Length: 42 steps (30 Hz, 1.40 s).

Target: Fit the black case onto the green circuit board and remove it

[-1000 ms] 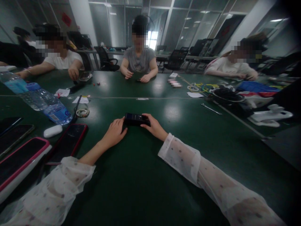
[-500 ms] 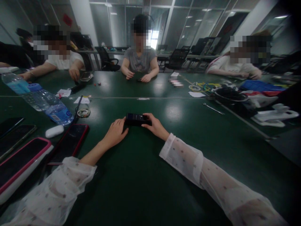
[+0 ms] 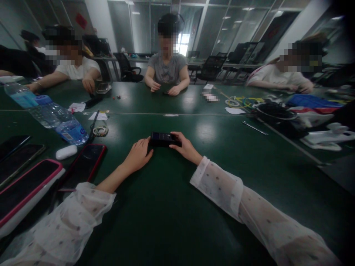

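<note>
A small black device [image 3: 163,139] with a dark screen lies on the green table [image 3: 155,207], in front of me. My right hand [image 3: 184,146] grips its right end, thumb on the near side and fingers over the far side. At the device's left end is my left hand [image 3: 138,153], palm down, its fingertips at the edge and the thumb held apart from the fingers; nothing is in it.
On the left are bottles [image 3: 70,127], a white case [image 3: 66,152], a red-edged phone [image 3: 85,162] and a pink-rimmed phone [image 3: 30,184]. A wrench [image 3: 254,128], cables [image 3: 235,101] and a white tool [image 3: 327,138] lie right. Several people sit around the table.
The whole view has shifted slightly, so the scene sits a little further right. Both hands keep much the same places at the device.
</note>
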### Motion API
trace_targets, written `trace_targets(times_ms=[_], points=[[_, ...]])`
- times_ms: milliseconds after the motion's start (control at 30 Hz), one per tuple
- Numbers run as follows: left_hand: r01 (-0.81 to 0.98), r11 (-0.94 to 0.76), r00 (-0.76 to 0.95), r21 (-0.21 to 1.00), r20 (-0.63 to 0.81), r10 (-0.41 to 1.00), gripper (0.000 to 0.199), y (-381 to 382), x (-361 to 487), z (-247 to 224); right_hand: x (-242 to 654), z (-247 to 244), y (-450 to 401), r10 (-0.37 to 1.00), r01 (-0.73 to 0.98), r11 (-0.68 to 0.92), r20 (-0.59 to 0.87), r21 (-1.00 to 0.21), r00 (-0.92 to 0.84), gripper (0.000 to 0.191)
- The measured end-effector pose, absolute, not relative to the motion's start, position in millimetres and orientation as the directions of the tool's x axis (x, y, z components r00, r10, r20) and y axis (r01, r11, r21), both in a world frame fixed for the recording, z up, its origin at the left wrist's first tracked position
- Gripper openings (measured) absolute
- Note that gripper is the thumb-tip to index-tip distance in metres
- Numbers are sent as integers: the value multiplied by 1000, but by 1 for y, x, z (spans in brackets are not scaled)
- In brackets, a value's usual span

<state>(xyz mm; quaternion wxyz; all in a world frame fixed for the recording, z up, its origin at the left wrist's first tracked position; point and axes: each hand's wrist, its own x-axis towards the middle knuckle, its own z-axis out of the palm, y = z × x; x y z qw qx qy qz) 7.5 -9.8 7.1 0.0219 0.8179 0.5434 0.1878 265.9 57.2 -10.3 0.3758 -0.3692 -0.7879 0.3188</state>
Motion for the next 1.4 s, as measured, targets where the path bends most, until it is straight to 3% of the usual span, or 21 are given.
trace_targets(times_ms=[467,1400], points=[[884,-410,338,225,298,893,66,-7,5,-1,263,-2,51,846,356,486,329,-798,-420,61],[884,-410,338,225,298,892,56,-7,8,5,265,0,50,818,384,536,349,-752,-458,56]])
